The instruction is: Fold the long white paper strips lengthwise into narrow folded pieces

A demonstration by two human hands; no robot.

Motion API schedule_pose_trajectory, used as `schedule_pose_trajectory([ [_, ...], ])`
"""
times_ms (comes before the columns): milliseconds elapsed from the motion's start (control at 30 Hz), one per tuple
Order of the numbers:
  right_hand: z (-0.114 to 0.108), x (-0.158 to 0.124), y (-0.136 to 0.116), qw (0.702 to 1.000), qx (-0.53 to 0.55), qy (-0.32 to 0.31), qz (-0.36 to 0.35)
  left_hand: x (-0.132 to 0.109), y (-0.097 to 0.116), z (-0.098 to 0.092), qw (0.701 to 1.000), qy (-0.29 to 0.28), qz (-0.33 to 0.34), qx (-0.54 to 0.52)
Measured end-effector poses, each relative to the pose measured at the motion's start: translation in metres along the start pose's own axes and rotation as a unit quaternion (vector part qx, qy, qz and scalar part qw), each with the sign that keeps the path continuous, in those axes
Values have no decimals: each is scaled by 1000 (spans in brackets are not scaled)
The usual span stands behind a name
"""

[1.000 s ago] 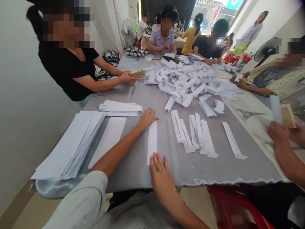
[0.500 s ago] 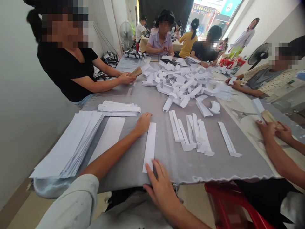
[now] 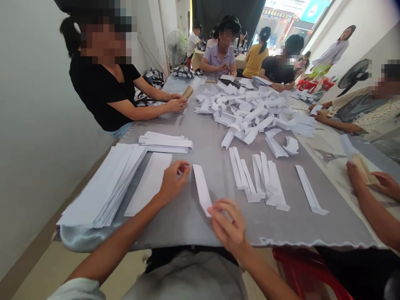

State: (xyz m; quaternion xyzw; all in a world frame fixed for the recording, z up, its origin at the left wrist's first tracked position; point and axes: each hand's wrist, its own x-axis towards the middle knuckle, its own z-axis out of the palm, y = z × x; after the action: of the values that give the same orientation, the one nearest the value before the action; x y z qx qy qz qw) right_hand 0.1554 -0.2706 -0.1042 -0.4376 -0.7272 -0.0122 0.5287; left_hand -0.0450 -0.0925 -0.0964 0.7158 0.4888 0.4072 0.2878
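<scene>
A folded white paper strip slants across the table in front of me, its near end slightly raised. My right hand pinches that near end between thumb and fingers. Just left of the strip's far end is my left hand, its fingers loosely curled and apart, with nothing visible in them. Left of it lies a flat white paper sheet, partly behind my wrist. Several folded strips lie in a group to the right, and a single folded strip farther right.
A thick stack of paper sheets lies at the left edge, with a smaller strip pile behind it. A heap of folded papers covers the table's middle. Co-workers sit around, one at left holding a brown block. A red stool stands below right.
My right hand has gone from resting at the strip's near end to pinching it, and the strip has tilted. My left hand has drawn back left and toward me. The view has shifted slightly.
</scene>
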Motion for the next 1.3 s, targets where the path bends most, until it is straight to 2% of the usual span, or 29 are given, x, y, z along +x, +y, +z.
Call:
schedule_pose_trajectory([
  [33,1,12,7,999,-17,27,-10,-2,4,-5,997,-39,-37,-59],
  [67,3,23,14,999,-29,38,-14,-2,7,-8,982,-110,-70,-136],
  [133,11,42,23,999,-31,29,-25,-3,12,-13,914,-257,-127,-288],
  [167,16,50,26,999,-29,9,-22,-3,14,-14,876,-307,-144,-344],
  [200,22,57,28,999,-31,-10,-18,-2,15,-14,850,-332,-154,-380],
  [267,32,65,31,998,-36,-53,-11,1,17,-15,840,-331,-152,-403],
  [433,50,69,48,991,-21,-127,37,16,4,-12,864,-303,-129,-380],
  [567,62,61,69,990,26,-86,112,22,-18,-4,861,-300,-110,-395],
  [667,72,52,82,979,60,-47,189,19,-30,3,878,-277,-99,-379],
  [733,77,46,90,962,114,-61,242,16,-35,7,894,-256,-87,-357],
  [867,83,38,103,906,255,-99,324,9,-34,10,923,-210,-52,-319],
  [933,84,36,106,897,272,-82,339,6,-33,11,933,-198,-33,-298],
  [1133,84,34,104,901,273,-73,329,1,-35,17,961,-179,12,-208],
  [1300,86,33,107,898,264,-58,346,-2,-35,18,959,-198,17,-200],
])
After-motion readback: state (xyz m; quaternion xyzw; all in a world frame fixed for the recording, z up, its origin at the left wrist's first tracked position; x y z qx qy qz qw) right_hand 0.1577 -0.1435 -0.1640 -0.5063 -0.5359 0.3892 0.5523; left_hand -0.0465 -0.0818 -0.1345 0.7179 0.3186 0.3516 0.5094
